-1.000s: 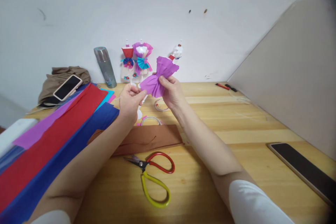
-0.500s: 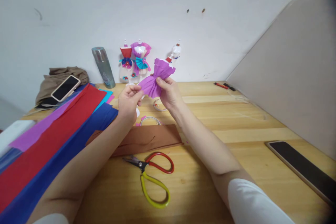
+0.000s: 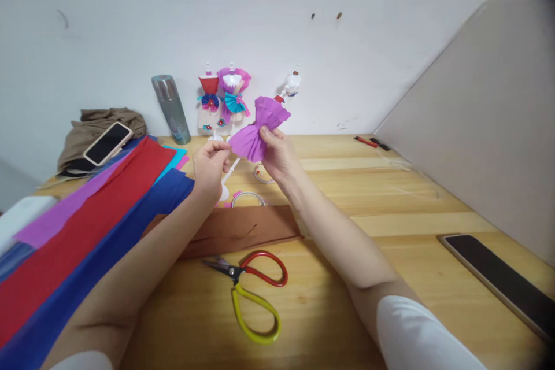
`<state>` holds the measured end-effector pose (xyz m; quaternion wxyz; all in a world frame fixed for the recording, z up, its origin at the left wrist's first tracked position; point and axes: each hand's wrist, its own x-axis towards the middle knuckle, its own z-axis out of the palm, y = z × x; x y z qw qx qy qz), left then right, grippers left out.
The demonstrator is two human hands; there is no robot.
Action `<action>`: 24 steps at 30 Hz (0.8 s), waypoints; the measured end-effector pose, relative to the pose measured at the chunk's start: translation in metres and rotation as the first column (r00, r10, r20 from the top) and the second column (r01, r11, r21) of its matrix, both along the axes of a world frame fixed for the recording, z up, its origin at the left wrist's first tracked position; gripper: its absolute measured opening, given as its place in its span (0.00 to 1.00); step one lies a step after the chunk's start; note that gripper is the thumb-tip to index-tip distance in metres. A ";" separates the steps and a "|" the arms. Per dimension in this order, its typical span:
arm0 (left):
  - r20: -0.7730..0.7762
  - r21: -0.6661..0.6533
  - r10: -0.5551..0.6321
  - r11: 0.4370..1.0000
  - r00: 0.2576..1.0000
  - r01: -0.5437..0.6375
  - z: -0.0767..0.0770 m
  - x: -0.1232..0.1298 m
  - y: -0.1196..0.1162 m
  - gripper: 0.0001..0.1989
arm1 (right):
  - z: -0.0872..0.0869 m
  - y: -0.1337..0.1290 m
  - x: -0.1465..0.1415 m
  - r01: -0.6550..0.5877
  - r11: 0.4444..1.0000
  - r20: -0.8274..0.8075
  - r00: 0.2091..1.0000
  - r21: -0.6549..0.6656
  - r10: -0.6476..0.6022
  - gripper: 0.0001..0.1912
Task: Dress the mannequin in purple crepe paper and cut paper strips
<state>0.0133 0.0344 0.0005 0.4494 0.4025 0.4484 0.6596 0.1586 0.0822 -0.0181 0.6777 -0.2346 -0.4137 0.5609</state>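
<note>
A purple crepe-paper dress, gathered at the waist, is wrapped on a small white dress form tilted to the right. My right hand grips it at the waist, thumb in front. Just at the skirt's left edge, my left hand has its fingers closed in a pinch, the tips touching the hem. Below the skirt shows the form's thin white stand. Scissors with one red and one yellow handle lie open on the table, in front of a folded brown paper strip.
Two dressed forms stand by the wall near a steel flask. Long red paper and blue paper cover the left side, with a phone behind. Another phone lies right. Tape rolls sit beyond the brown strip.
My left hand has shifted slightly left along the skirt to its outer edge, uncovering more of the purple hem and the white stand. My right hand keeps its hold.
</note>
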 end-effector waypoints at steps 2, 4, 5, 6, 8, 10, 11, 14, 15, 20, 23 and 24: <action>-0.059 0.078 0.076 0.994 0.995 -0.071 -0.001 -0.001 -0.002 0.08 | -0.001 -0.001 -0.002 -0.016 1.000 0.002 1.000 -0.005 0.016 0.24; -0.171 0.233 0.147 0.967 0.974 -0.105 0.000 -0.002 -0.006 0.07 | -0.002 -0.002 -0.003 -0.032 0.999 0.032 0.999 -0.005 0.032 0.24; -0.241 0.317 0.179 0.943 0.954 -0.097 0.000 -0.003 -0.008 0.05 | -0.003 -0.003 -0.004 -0.038 0.999 0.051 0.998 -0.002 0.038 0.24; -0.312 0.392 0.210 0.917 0.926 -0.076 0.001 -0.004 -0.010 0.04 | -0.003 -0.004 -0.005 -0.043 0.999 0.069 0.997 0.001 0.043 0.24; -0.432 0.505 0.276 0.863 0.859 -0.023 0.001 -0.009 -0.010 0.03 | -0.004 -0.005 -0.006 -0.052 0.999 0.091 0.994 0.010 0.051 0.23; -0.535 0.558 0.316 0.828 0.784 0.047 0.000 -0.015 -0.007 0.04 | -0.005 -0.006 -0.007 -0.063 0.998 0.099 0.993 0.014 0.061 0.23; -0.585 0.569 0.331 0.818 0.741 0.083 -0.001 -0.018 -0.004 0.04 | -0.005 -0.007 -0.008 -0.065 0.998 0.097 0.993 0.014 0.064 0.23; -0.689 0.620 0.422 0.764 0.589 0.178 -0.008 -0.028 0.008 0.03 | -0.005 -0.007 -0.009 -0.063 0.998 0.083 0.995 0.008 0.063 0.23; -0.701 0.657 0.479 0.722 0.529 0.215 -0.011 -0.031 0.012 0.04 | -0.005 -0.007 -0.009 -0.063 0.998 0.074 0.995 0.007 0.062 0.23; -0.544 0.774 0.818 0.403 0.187 0.488 -0.025 -0.044 0.026 0.10 | -0.004 -0.006 -0.007 -0.068 0.998 0.055 0.996 0.009 0.068 0.22; -0.408 0.744 0.909 0.276 0.087 0.609 -0.025 -0.050 0.031 0.12 | -0.004 -0.004 -0.005 -0.052 0.999 0.061 0.997 0.008 0.051 0.21; -0.390 0.738 0.917 0.254 0.087 0.626 -0.024 -0.052 0.033 0.13 | -0.004 -0.003 -0.004 -0.046 0.999 0.063 0.997 0.008 0.045 0.21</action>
